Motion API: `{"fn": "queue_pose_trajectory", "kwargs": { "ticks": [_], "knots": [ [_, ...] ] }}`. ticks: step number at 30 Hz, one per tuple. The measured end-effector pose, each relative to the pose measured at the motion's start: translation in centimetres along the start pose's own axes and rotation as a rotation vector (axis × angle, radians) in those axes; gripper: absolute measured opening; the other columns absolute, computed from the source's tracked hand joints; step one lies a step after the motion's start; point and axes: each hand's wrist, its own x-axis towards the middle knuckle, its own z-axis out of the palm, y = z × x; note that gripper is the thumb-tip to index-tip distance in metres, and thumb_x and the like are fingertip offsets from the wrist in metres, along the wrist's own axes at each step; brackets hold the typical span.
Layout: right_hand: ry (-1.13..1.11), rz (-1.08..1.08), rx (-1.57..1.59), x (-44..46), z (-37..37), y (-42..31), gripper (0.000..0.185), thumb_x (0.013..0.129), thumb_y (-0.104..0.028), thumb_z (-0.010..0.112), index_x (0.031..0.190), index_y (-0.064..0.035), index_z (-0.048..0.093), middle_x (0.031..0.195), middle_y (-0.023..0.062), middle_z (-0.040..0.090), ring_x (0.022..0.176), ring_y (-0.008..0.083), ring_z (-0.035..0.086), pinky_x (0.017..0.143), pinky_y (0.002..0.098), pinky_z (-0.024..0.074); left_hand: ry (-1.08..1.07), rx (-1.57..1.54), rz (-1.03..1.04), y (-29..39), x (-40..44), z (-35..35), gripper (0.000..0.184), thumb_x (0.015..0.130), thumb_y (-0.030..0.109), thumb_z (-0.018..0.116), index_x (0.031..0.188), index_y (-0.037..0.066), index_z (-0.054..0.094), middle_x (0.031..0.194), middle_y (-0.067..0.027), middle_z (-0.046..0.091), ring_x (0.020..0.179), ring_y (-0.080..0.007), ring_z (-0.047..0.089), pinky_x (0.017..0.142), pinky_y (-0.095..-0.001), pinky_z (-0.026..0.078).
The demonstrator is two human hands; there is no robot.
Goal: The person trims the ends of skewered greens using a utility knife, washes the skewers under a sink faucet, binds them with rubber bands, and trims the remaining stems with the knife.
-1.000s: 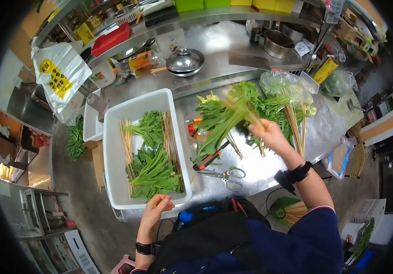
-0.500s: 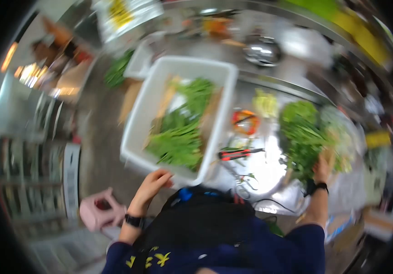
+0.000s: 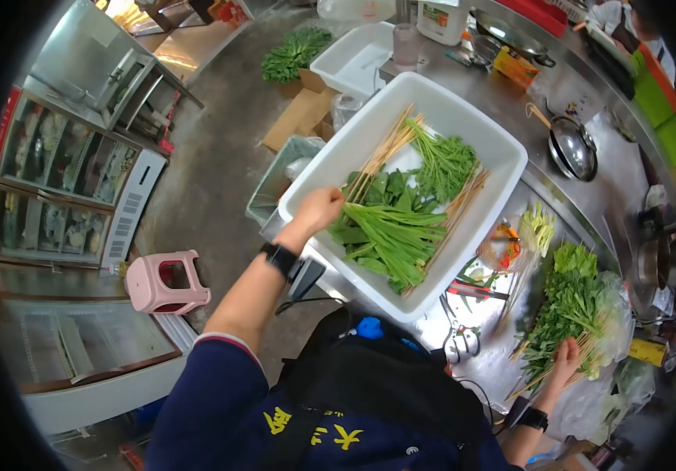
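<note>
My left grip is curled in tight at the tub's 9 o'clock, right by the greens inside; can't tell if it's pinching any. Right grip is half curled at the leafy pile's 6 o'clock on the bench, beside some sticks; can't tell if it's holding anything.

The left forearm slants toward 1 o'clock, ending in the left hand, just off the view's centre toward 11 o'clock, back upward, fingers curled. Well apart, toward 4 o'clock, the right hand has bent fingers, its forearm also angled toward 1 o'clock. Neither hand's grip can be told.
</note>
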Motion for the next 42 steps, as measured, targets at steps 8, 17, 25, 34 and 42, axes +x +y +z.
{"fn": "queue_pose_trajectory", "kwargs": {
  "ticks": [8,17,25,34,42],
  "knots": [
    [-0.349,-0.176,-0.332,-12.1,11.0,-9.9,0.013,0.083,-0.009,0.059,0.094,-0.0024,0.057,0.080,-0.0010,0.056,0.071,0.0040,0.049,0.062,0.0186,0.0398,-0.232,0.275,-0.091,-0.1,9.2,4.2,0.029,0.074,0.022,0.059,0.089,-0.002,0.062,0.088,-0.0221,0.062,0.088,-0.0339,0.059,0.077,-0.0388,0.047],
    [-0.387,-0.123,-0.540,-15.0,12.8,-11.9,0.008,0.084,-0.003,0.055,0.090,0.0016,0.055,0.076,0.0001,0.056,0.069,0.0072,0.052,0.064,0.0202,0.0416,-0.161,0.359,-0.164,1.5,9.8,5.5,0.033,0.075,0.016,0.058,0.101,-0.002,0.050,0.092,-0.0197,0.063,0.088,-0.0310,0.061,0.077,-0.0383,0.048],
    [-0.456,-0.373,-0.426,-13.1,18.3,-18.1,0.008,0.079,-0.001,0.056,0.086,0.0029,0.058,0.072,0.0070,0.059,0.061,0.0116,0.053,0.061,0.0236,0.0434,-0.024,-0.020,-0.186,3.4,6.7,4.1,0.027,0.081,0.011,0.044,0.101,-0.005,0.042,0.087,-0.0279,0.060,0.083,-0.0412,0.059,0.076,-0.0474,0.044],
    [-0.693,-0.378,-0.159,-7.9,23.1,-21.5,0.012,0.083,-0.005,0.056,0.093,0.0017,0.058,0.076,0.0029,0.060,0.065,0.0091,0.055,0.061,0.0220,0.0443,-0.044,0.397,0.081,8.7,0.0,-4.9,0.016,0.078,0.006,0.045,0.091,-0.004,0.043,0.080,-0.0267,0.060,0.082,-0.0371,0.060,0.066,-0.0431,0.049],
    [-0.525,-0.267,0.596,-1.4,23.6,-28.3,0.025,0.089,-0.019,0.050,0.109,-0.0037,0.053,0.099,0.0051,0.059,0.088,0.0103,0.056,0.076,0.0222,0.0434,0.276,0.714,1.266,12.6,-2.9,-14.4,0.012,0.071,0.014,0.053,0.080,0.009,0.047,0.062,-0.0006,0.048,0.064,-0.0160,0.053,0.058,-0.0290,0.042]
  ]
}}
